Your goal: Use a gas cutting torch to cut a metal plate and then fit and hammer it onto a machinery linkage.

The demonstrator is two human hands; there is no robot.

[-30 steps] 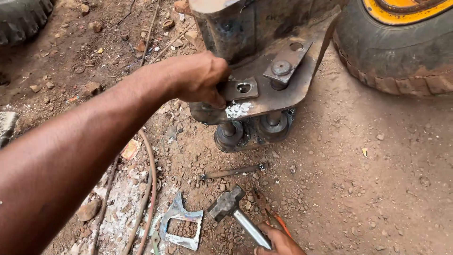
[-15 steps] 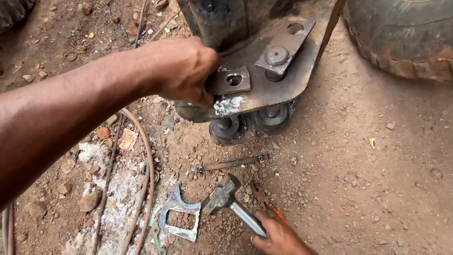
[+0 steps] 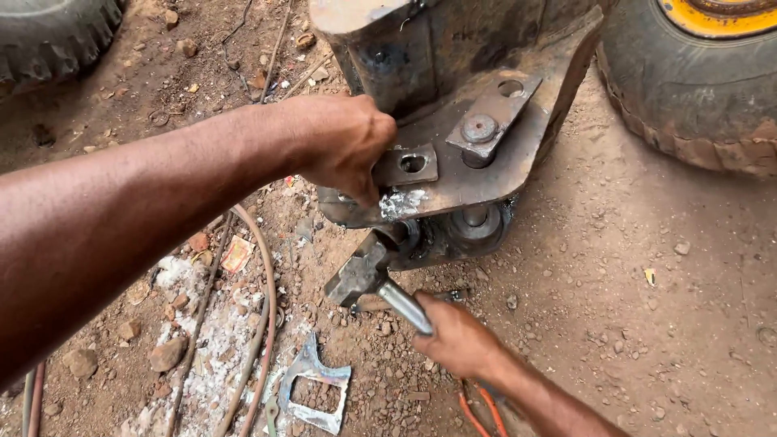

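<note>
1. Reddish dirt ground [image 3: 647, 324] lies under you, strewn with stones, with a large tyre [image 3: 688, 89] at upper right.
2. Your left hand [image 3: 344, 146] is clenched on the edge of a small square plate [image 3: 409, 166] atop the rusty steel bracket [image 3: 486, 174].
3. Your right hand [image 3: 457, 340] grips the hammer [image 3: 368, 275], its head just under the bracket.
4. Near your right hand, a cut metal piece [image 3: 312, 392] lies beside thin rods [image 3: 263, 324].

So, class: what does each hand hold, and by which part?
The right hand grips the hammer by its metal handle. The left hand pinches the edge of a small square plate.
</note>
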